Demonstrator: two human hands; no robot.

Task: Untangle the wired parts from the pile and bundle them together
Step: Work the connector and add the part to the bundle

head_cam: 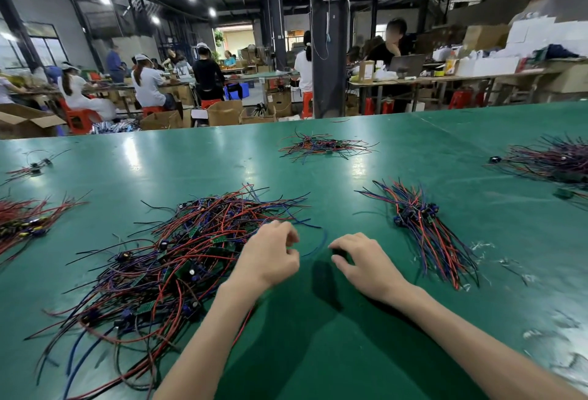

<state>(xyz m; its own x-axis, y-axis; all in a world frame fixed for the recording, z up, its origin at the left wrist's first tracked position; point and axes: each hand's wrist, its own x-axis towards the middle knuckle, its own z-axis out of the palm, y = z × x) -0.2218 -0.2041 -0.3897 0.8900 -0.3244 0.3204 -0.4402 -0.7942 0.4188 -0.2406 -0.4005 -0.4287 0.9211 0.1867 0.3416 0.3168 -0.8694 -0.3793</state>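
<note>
Red, blue and black wires with small green boards lie in a tangled pile (178, 256) on the green table (318, 352), left of centre, with both hands at its right edge.

The left hand (270, 256) lies at the pile's rim with its fingers curled; whether they pinch anything cannot be told. The right hand (366, 262), just beside it, curls its fingertips round a small dark part (339, 252), and a thin blue wire (322, 242) arcs between the two hands. Right of the hands lies a sorted bundle (420, 227), its wires running the same way. Other heaps (324, 145) lie farther off on the table. Beyond it, people sit at benches among cardboard boxes (222, 113).
</note>
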